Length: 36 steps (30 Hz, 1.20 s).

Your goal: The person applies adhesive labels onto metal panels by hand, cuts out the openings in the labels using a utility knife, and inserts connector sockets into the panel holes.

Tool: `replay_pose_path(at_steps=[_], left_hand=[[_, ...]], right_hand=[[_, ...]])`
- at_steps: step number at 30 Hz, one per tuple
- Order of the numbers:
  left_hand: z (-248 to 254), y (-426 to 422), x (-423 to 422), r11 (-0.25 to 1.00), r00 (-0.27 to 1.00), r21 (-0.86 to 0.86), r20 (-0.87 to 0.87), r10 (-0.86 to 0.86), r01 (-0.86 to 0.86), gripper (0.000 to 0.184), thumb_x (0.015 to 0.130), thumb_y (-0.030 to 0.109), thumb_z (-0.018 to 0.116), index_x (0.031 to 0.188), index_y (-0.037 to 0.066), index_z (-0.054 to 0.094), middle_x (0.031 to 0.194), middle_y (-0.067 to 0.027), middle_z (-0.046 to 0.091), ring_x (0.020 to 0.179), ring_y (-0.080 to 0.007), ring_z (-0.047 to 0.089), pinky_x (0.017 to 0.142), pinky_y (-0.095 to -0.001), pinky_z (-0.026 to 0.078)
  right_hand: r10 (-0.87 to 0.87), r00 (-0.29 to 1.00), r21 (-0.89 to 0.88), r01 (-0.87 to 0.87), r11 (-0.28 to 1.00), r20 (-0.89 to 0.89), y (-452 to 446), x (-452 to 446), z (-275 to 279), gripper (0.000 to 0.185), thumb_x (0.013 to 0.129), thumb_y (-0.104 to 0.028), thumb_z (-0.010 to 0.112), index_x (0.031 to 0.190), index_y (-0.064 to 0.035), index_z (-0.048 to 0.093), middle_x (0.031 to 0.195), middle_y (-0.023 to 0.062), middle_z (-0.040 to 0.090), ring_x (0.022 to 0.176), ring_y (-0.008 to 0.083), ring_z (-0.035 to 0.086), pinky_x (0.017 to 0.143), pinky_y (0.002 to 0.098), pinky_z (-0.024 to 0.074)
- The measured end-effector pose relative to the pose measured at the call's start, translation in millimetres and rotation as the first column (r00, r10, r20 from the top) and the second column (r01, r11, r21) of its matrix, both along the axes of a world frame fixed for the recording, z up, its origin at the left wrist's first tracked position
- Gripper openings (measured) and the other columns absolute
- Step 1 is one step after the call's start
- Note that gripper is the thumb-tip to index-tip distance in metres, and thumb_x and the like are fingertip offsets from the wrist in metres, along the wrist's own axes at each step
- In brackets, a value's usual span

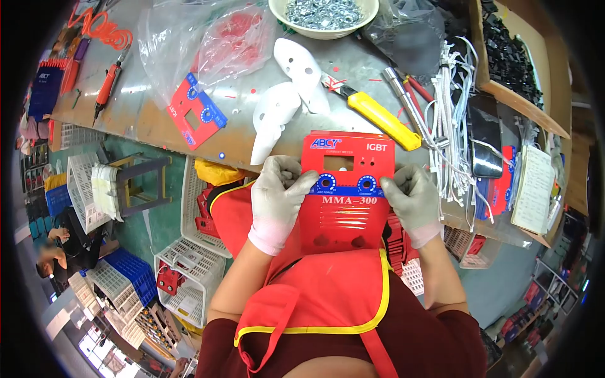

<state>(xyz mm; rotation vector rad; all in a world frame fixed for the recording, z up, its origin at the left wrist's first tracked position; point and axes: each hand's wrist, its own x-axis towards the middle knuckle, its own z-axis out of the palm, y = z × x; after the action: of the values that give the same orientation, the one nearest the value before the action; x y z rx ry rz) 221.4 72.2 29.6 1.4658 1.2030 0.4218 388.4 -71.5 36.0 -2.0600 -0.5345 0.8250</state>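
Note:
A red metal panel [343, 220] marked MMA-300 stands tilted against the table edge in front of my red apron. On its upper half lies a red and blue label [351, 160] printed ABCY and IGBT, with a rectangular window and two dial holes. My left hand [277, 200], in a pale glove, pinches the label and panel at the left edge, by the blue strip. Gloved too, my right hand [413, 200] grips the opposite edge at the same height, fingers curled. Parts of both hands' fingers are hidden behind the panel.
On the metal table lie a loose label [213, 108], white pieces with holes [276, 116], a yellow utility knife [383, 120], cable ties [455, 107], a phone [487, 157] and a notebook [533, 189]. Behind stand a bowl of nuts [277, 9] and a cardboard box [520, 107].

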Motion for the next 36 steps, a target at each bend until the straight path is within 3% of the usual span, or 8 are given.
replay_pose_path(at_steps=[6, 9, 14, 18, 20, 24, 32, 36], left_hand=[[-8, -4, -5, 0.990, 0.996, 0.112, 0.002, -0.085, 0.085, 0.051, 0.071, 0.007, 0.076, 0.112, -0.002, 0.047, 0.102, -0.0094, 0.056, 0.070, -0.0086, 0.054, 0.063, -0.0218, 0.049], [-1, -8, 1, 0.992, 0.939, -0.012, 0.319, 0.126, -0.129, 0.105, 0.069, 0.001, 0.076, 0.144, 0.004, 0.002, 0.130, -0.0194, 0.040, 0.085, -0.0165, 0.061, 0.069, -0.0269, 0.054], [-2, -6, -8, 0.963, 0.990, 0.238, 0.040, -0.138, 0.125, 0.088, 0.073, 0.009, 0.074, 0.142, 0.003, 0.020, 0.125, -0.0195, 0.044, 0.085, -0.0228, 0.063, 0.068, -0.0304, 0.053], [21, -7, -3, 0.809, 0.808, 0.314, -0.506, -0.301, 0.498, 0.062, 0.076, 0.025, 0.069, 0.128, 0.003, 0.046, 0.122, -0.0193, 0.050, 0.094, -0.0354, 0.058, 0.078, -0.0377, 0.049], [21, -9, 3, 0.490, 0.816, 0.676, -0.559, -0.145, 0.551, 0.057, 0.076, 0.022, 0.068, 0.126, 0.003, 0.047, 0.126, -0.0162, 0.048, 0.108, -0.0337, 0.052, 0.089, -0.0405, 0.043], [-10, -5, 27, 0.404, 0.811, 0.707, -0.452, -0.372, 0.580, 0.058, 0.079, 0.028, 0.057, 0.128, 0.000, 0.044, 0.134, -0.0184, 0.041, 0.124, -0.0340, 0.037, 0.107, -0.0471, 0.024], [-21, -21, -9, 0.489, 0.829, 0.682, -0.527, -0.186, 0.543, 0.070, 0.080, 0.041, 0.057, 0.129, -0.005, 0.038, 0.133, -0.0250, 0.039, 0.122, -0.0419, 0.036, 0.103, -0.0505, 0.027], [-44, -51, -33, 0.743, 0.993, 0.669, -0.095, 0.063, 0.017, 0.062, 0.077, 0.025, 0.069, 0.124, -0.005, 0.042, 0.120, -0.0211, 0.046, 0.104, -0.0331, 0.050, 0.090, -0.0406, 0.041]], right_hand=[[0.150, 0.913, -0.221, -0.068, 0.973, 0.380, 0, -8, 6, 0.034, 0.073, -0.031, 0.074, 0.080, -0.0034, 0.056, 0.079, 0.0113, 0.056, 0.063, 0.0237, 0.058, 0.058, 0.0332, 0.0480], [0.162, 0.847, -0.200, -0.067, 0.977, 0.507, -2, -12, 0, 0.037, 0.073, -0.035, 0.073, 0.083, -0.0040, 0.056, 0.086, 0.0129, 0.054, 0.066, 0.0257, 0.059, 0.060, 0.0349, 0.0493], [0.209, 0.796, -0.317, -0.023, 0.948, 0.568, -1, -12, 6, 0.051, 0.069, -0.040, 0.075, 0.095, -0.0030, 0.052, 0.094, 0.0147, 0.052, 0.070, 0.0306, 0.058, 0.065, 0.0397, 0.0494], [0.290, 0.738, -0.357, -0.071, 0.932, 0.609, -5, 0, 13, 0.063, 0.064, -0.040, 0.078, 0.104, -0.0019, 0.048, 0.103, 0.0175, 0.051, 0.088, 0.0357, 0.056, 0.078, 0.0435, 0.0454], [0.296, 0.576, -0.153, -0.285, 0.946, 0.762, 6, -16, 7, 0.058, 0.068, -0.026, 0.075, 0.112, -0.0007, 0.048, 0.116, 0.0198, 0.047, 0.110, 0.0365, 0.046, 0.093, 0.0484, 0.0345], [0.454, 0.400, -0.225, -0.501, 0.836, 0.796, 41, -32, -14, 0.060, 0.073, -0.017, 0.062, 0.127, 0.0012, 0.041, 0.133, 0.0216, 0.039, 0.126, 0.0360, 0.035, 0.105, 0.0485, 0.0249], [0.583, 0.463, -0.386, -0.455, 0.803, 0.667, 29, -25, -3, 0.079, 0.075, -0.039, 0.063, 0.134, 0.0046, 0.033, 0.141, 0.0220, 0.030, 0.133, 0.0357, 0.025, 0.109, 0.0511, 0.0128], [0.572, 0.406, -0.436, -0.381, 0.815, 0.713, 23, -20, 0, 0.077, 0.076, -0.036, 0.064, 0.134, 0.0049, 0.033, 0.140, 0.0227, 0.031, 0.130, 0.0383, 0.027, 0.108, 0.0503, 0.0168]])
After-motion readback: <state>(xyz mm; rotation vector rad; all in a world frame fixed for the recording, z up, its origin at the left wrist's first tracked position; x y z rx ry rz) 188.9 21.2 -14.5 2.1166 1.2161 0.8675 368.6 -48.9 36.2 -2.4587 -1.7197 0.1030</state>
